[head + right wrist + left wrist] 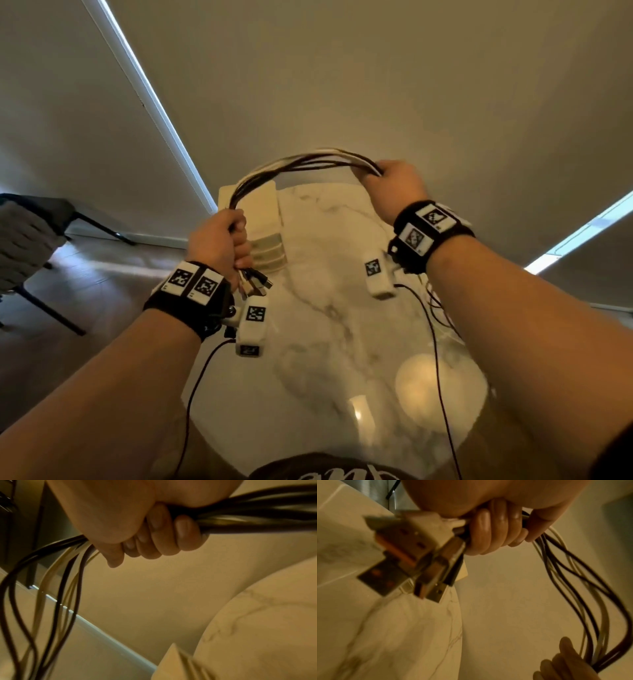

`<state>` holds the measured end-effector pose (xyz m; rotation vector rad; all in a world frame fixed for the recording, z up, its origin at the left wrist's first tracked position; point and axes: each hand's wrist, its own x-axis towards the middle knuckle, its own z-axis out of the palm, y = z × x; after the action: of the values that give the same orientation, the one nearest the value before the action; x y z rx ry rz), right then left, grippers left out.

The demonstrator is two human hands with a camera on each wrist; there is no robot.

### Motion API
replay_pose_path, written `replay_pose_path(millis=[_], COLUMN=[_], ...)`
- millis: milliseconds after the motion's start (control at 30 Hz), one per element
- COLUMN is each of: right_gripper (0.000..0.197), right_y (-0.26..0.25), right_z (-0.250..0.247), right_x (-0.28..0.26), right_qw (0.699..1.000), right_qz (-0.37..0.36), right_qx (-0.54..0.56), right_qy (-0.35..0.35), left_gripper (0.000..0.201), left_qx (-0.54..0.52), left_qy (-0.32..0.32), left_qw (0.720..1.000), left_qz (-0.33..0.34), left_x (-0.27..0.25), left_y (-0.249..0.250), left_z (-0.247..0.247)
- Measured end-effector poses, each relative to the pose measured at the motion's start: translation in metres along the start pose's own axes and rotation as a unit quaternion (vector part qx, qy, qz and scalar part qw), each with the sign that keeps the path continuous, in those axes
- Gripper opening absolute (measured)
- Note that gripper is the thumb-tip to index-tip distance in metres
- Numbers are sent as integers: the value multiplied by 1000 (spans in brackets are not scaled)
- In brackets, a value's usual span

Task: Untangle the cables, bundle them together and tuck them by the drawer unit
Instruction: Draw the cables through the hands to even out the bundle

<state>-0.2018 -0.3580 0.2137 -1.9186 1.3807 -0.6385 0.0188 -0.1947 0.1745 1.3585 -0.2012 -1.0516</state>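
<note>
Cables (301,162) arc in the air above the marble table (342,342), drawer unit (263,219) at 12 o'clock. My left hand (219,240) fists the plug ends (419,568). My right hand (390,188) is clenched around the bundle's other end.

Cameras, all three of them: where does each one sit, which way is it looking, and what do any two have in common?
Head: worn on the head, looks forward and down at the marble table, both forearms, left hand and right hand gripping the cables.
Left wrist: under the left wrist, looks along the curled fingers at the plugs.
Right wrist: under the right wrist, looks along its curled fingers.
Shared: both wrist views show the cables, the table and the drawer unit.
</note>
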Motion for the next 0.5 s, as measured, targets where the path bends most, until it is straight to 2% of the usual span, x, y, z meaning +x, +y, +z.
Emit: replay_pose_path(millis=[100, 233, 300, 433, 500], right_gripper=[43, 58, 60, 64, 54], right_y=[-23, 16, 32, 42, 46], right_z=[51, 133, 163, 197, 201], right_x=[-7, -46, -69, -98, -99], right_qw=[998, 975, 960, 928, 915], right_qz=[20, 152, 191, 205, 198], right_qx=[47, 20, -3, -81, -128], right_qy=[-47, -159, -205, -299, -328], left_gripper=[29, 34, 33, 33, 35], left_qx=[-6, 9, 20, 64, 94], left_qy=[8, 11, 8, -9, -29], left_qw=[1000, 998, 997, 993, 990], left_qz=[-12, -56, -74, -98, -105], left_x=[12, 27, 34, 43, 46], left_y=[6, -2, -7, -13, -13], left_z=[-26, -66, -83, -104, -108])
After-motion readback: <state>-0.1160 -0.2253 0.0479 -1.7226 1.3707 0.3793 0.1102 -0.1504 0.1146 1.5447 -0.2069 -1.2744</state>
